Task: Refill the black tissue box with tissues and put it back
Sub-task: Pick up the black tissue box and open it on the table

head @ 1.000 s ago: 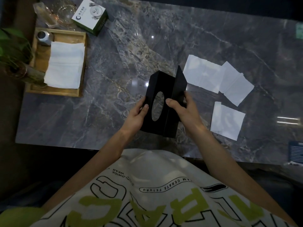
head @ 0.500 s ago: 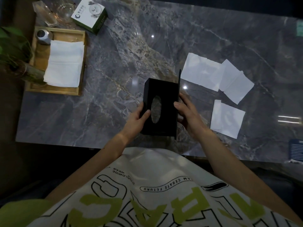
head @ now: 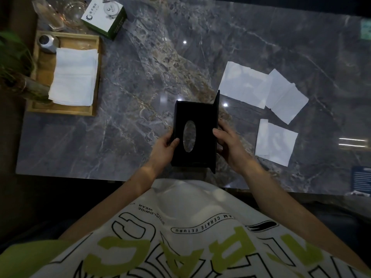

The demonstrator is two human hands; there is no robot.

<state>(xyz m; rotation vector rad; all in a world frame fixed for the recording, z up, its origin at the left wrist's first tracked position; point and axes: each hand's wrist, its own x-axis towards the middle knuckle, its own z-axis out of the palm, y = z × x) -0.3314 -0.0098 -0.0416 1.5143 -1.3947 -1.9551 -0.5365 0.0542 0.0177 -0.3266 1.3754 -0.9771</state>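
Note:
The black tissue box [head: 202, 117] is near the table's front edge, its oval slot facing up with the marble showing through it. A flat black panel stands upright along its right side. My left hand [head: 163, 148] grips the box's left edge, thumb on top. My right hand [head: 229, 144] holds the right side at the upright panel. Loose white tissues [head: 263, 91] lie spread on the table to the right, and one more tissue [head: 276, 144] lies nearer, beside my right hand. A thick stack of white tissues [head: 73, 77] rests in a wooden tray [head: 43, 72] at the far left.
A small metal canister [head: 47, 42] stands in the tray's back corner. Behind it are glassware [head: 74, 12] and a white-and-green carton [head: 104, 16]. A green plant [head: 14, 63] overhangs the table's left edge. The grey marble table [head: 140, 87] ends just before my torso.
The box was tilted up and skewed a second ago; both hands have turned it square and lowered it flat, slot facing up, with the side panel now upright on the right.

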